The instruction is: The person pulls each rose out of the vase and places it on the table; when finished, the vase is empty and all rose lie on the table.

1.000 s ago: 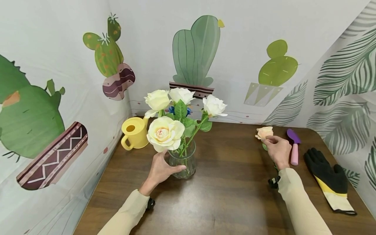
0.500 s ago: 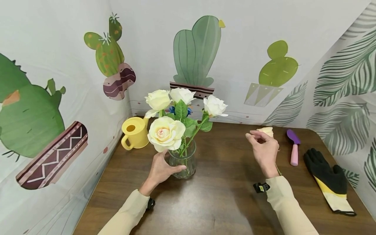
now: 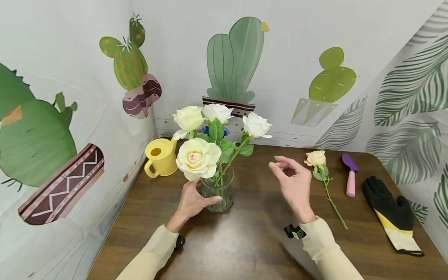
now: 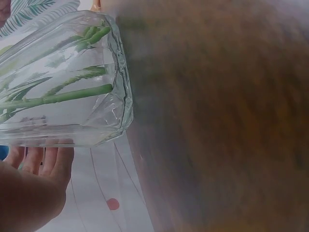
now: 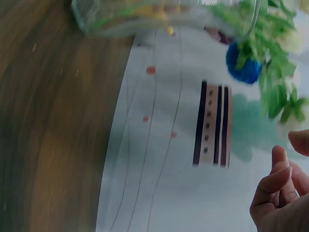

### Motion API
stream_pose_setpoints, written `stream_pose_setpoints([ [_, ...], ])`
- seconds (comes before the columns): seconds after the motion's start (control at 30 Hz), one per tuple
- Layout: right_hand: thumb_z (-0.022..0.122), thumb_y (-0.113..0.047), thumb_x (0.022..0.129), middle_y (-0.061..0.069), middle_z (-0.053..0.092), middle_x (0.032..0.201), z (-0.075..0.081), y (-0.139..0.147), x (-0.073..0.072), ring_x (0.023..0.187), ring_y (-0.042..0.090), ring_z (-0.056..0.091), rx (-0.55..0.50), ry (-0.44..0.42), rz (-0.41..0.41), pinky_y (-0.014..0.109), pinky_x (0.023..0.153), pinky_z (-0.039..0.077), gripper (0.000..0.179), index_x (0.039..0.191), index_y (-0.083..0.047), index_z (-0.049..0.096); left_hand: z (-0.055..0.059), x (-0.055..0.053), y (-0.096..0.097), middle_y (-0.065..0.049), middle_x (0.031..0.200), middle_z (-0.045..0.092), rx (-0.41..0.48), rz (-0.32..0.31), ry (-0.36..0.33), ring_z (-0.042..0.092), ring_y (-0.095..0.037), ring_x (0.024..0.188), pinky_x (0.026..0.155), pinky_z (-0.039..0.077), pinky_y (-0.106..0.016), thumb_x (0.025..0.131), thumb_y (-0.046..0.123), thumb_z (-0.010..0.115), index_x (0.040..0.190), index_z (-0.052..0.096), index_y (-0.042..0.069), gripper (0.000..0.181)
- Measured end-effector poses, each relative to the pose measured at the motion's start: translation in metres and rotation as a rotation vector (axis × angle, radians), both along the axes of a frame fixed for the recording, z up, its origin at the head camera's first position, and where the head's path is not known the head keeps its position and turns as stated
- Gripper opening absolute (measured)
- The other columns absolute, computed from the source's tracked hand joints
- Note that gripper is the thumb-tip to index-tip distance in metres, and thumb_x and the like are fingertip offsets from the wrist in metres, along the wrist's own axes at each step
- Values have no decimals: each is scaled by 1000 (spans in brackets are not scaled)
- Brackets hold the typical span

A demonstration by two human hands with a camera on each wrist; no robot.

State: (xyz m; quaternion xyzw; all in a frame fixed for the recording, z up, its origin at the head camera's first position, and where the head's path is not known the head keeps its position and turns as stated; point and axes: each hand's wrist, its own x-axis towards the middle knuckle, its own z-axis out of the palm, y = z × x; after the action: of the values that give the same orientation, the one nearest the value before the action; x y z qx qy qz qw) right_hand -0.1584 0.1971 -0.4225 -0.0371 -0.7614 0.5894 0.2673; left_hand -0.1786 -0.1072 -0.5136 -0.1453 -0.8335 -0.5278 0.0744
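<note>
My left hand (image 3: 190,203) holds a clear glass vase (image 3: 225,196) at its left side, thumb across the front. In the left wrist view, several fingers (image 4: 60,164) lie along the glass, and green stems show inside. White and cream roses (image 3: 198,158) with green leaves stand in the vase, and a small blue flower (image 5: 243,63) shows among them. Between vase and peach rose, my right hand (image 3: 294,186) hovers over the table with loosely bent fingers, nothing in it. The peach rose (image 3: 316,158) lies on the table to its right, stem pointing toward the front.
A yellow watering can (image 3: 161,157) stands left of the vase. At the right lie a trowel (image 3: 350,175) with purple blade and pink handle, and a black, yellow and white work glove (image 3: 392,214). A cactus-print cloth (image 3: 280,77) hangs behind the wooden table (image 3: 259,233).
My right hand has let go of the peach rose and moved left toward the vase. The rose stays lying on the table. My left hand has kept its place on the vase.
</note>
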Motion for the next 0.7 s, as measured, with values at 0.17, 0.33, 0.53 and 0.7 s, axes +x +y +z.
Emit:
stream_pose_setpoints([
  [0.17,88,-4,91,-24,73,81,5,-23,-1,70,-3,62,-46,32,68,12,62,47,21,111,-3,84,1,0,-1,-16,149,69,15,1,-6,66,-36,135,107,60,-58,68,25,104,148,63,6,92],
  [0.33,87,-2,90,-22,73,80,11,-43,-6,69,-1,61,-67,61,132,13,61,47,18,108,0,84,1,1,-1,-15,149,69,8,5,-22,66,-35,135,107,60,-56,69,26,104,148,64,7,90],
  [0.53,89,-5,90,-9,76,81,15,-59,-12,68,3,61,-45,67,171,14,61,47,17,106,-2,85,1,1,0,-15,148,70,10,2,-22,67,-34,135,107,60,-56,69,25,104,146,65,7,89],
  [0.7,89,-9,90,14,79,86,15,-69,-18,69,3,62,-29,65,174,14,62,48,17,106,-4,86,1,1,0,-15,147,70,7,-2,-12,67,-34,135,107,60,-57,69,25,104,146,64,6,89],
])
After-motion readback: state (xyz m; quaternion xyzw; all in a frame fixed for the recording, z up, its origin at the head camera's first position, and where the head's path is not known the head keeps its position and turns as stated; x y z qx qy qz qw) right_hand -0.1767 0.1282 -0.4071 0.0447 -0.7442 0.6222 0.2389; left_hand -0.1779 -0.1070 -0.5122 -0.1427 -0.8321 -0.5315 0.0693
